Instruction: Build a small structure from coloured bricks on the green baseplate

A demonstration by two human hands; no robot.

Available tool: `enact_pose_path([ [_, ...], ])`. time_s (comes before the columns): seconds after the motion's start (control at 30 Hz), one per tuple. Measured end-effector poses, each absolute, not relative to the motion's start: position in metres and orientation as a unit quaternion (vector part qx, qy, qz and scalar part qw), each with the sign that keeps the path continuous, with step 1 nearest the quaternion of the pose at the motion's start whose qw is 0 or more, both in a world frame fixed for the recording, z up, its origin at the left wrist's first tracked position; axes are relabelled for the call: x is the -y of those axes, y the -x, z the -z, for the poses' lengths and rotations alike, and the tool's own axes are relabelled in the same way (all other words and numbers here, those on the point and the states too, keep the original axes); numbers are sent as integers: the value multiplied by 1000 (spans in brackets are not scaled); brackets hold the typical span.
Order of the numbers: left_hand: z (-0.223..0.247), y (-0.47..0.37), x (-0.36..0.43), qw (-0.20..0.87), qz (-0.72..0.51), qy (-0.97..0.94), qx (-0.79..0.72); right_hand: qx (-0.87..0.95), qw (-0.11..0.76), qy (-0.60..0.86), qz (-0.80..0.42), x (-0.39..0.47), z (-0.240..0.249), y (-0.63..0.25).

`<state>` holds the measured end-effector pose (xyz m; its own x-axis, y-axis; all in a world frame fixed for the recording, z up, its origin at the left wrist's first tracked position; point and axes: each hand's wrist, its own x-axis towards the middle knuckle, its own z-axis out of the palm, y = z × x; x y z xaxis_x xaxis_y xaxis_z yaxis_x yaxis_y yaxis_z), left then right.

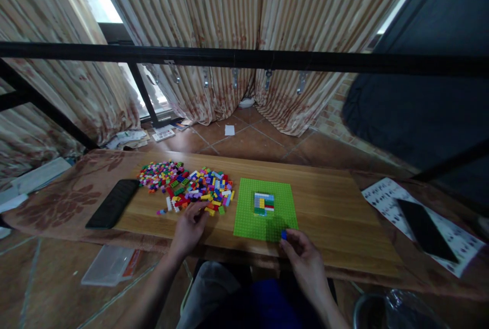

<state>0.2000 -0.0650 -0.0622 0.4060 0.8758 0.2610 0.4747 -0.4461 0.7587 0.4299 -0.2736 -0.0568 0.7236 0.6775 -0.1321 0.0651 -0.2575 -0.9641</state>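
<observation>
Between the thumb and fingers of my right hand is a small blue toy brick, held over the front right edge of a green baseplate. Bricks in white, yellow, red, green and light blue form a small flat block near the plate's middle. My left hand rests at the front of a pile of mixed bricks, its thumb and forefinger slightly apart near a yellow brick. Whether its fingertips touch any brick is too small to make out.
Smaller pieces form a second heap at the left of the wooden board. A black phone-like slab lies left; another dark device lies on a printed sheet at right. A black rail crosses behind the board.
</observation>
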Motion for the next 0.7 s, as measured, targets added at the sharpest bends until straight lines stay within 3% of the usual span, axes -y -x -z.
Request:
enact_pose_path([
  [0.4, 56, -195, 86, 313, -385, -760, -419, 278, 537, 761, -235, 264, 59, -440],
  [0.7, 50, -175, 91, 265, -425, -662, -558, 458, 432, 743, -225, 242, 51, -391],
])
